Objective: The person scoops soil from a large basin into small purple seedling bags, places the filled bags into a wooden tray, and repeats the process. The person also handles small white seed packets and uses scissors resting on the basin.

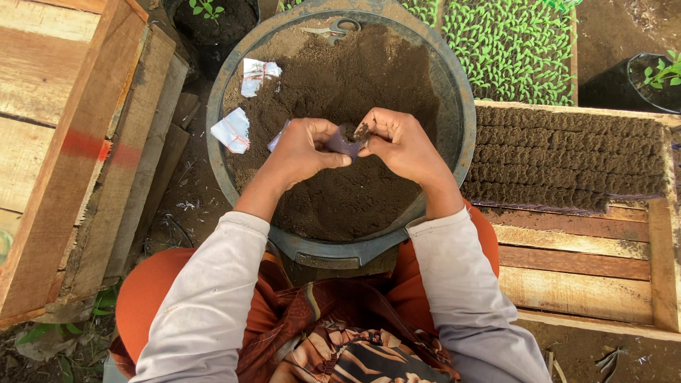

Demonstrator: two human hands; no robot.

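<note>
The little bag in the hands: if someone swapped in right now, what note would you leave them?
Left hand: holds the little bag open over the basin.
Right hand: fingertips pinching soil into the bag's mouth.
Around: the basin is full of loose soil; two flat empty bags lie on it at the left, scissors at the far edge.
Done: rows of filled bags stand in the wooden tray on the right.
Left: this bag looks only partly filled; the tray's near part is bare.

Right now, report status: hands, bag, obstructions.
Left hand holds small soil-filled bag. Right hand pinches soil into it. Above soil basin. Nothing between the hands.
</note>
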